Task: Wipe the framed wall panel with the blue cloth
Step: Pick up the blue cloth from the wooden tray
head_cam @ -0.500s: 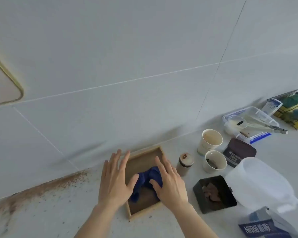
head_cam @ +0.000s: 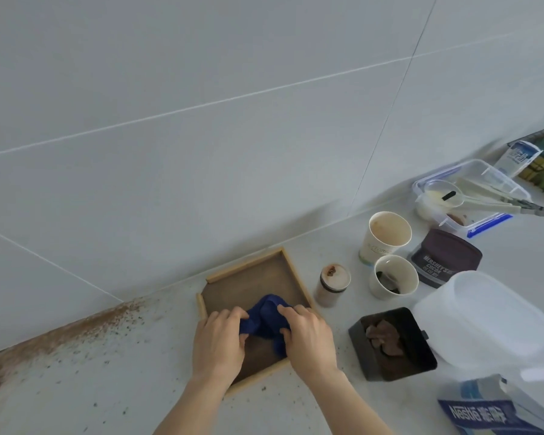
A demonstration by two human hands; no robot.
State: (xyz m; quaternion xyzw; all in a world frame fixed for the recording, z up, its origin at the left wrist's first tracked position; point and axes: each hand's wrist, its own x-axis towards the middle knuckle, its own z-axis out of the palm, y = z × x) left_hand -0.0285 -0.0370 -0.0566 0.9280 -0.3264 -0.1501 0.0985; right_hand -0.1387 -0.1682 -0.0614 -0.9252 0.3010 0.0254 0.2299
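A crumpled blue cloth (head_cam: 266,318) lies in a square wooden tray (head_cam: 291,266) on the white counter, close to the wall. My left hand (head_cam: 218,342) grips the cloth's left side with curled fingers. On the cloth's right side, my right hand (head_cam: 308,337) pinches it as well. Both hands rest over the tray's near half. The grey tiled wall (head_cam: 233,136) rises behind the tray. No framed wall panel shows in this view.
Brown powder (head_cam: 76,331) is spilled along the wall's foot at left. Right of the tray stand a small jar (head_cam: 333,285), two paper cups (head_cam: 387,237), a cocoa tin (head_cam: 443,259), a black container (head_cam: 393,343), a clear jug (head_cam: 484,318) and a lidded box with tongs (head_cam: 471,196).
Both hands have drawn back toward me and curled from flat and spread to gripping the blue cloth. The view has shifted, and the gold-edged panel at far left is out of sight.
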